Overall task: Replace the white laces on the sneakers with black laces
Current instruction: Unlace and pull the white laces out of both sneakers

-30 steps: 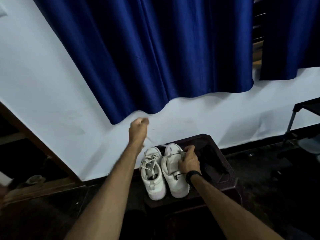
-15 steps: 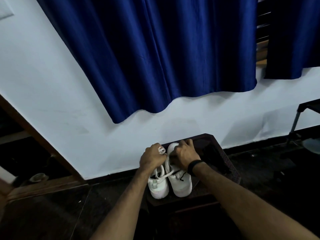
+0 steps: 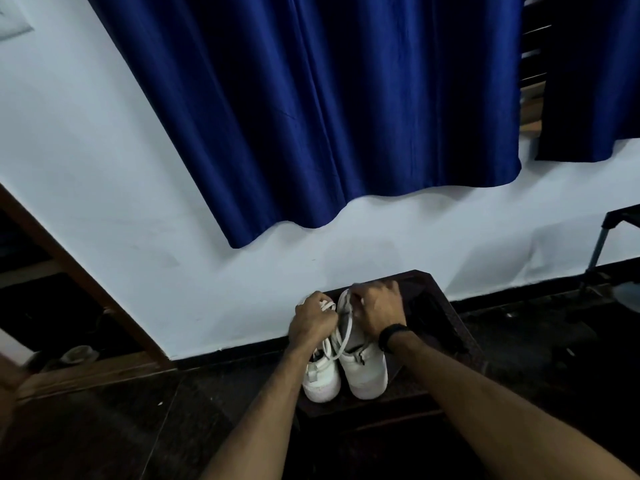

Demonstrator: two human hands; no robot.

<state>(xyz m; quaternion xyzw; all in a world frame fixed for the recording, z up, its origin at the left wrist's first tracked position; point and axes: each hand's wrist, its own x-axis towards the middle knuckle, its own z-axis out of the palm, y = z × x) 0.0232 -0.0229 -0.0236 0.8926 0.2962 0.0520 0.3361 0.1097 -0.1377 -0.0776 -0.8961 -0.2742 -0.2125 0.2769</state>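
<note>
Two white sneakers stand side by side, toes toward me, on a dark brown stool (image 3: 436, 292). My left hand (image 3: 311, 322) is over the left sneaker (image 3: 322, 381) and grips a white lace (image 3: 346, 336), which loops down between the two shoes. My right hand (image 3: 375, 311) holds the collar of the right sneaker (image 3: 367, 372); a black band sits on that wrist. A dark shape lying on the stool to the right of the shoes is too dim to identify. The upper parts of both shoes are hidden under my hands.
The stool stands against a white wall under a blue curtain (image 3: 329, 109). A wooden door frame (image 3: 79, 275) runs diagonally at the left. A metal-legged piece of furniture (image 3: 599, 247) stands at the far right. The floor is dark.
A second ago my left hand was raised high toward the wall, pulling the lace up. It has come down onto the left sneaker with the lace. My right hand stayed on the right sneaker.
</note>
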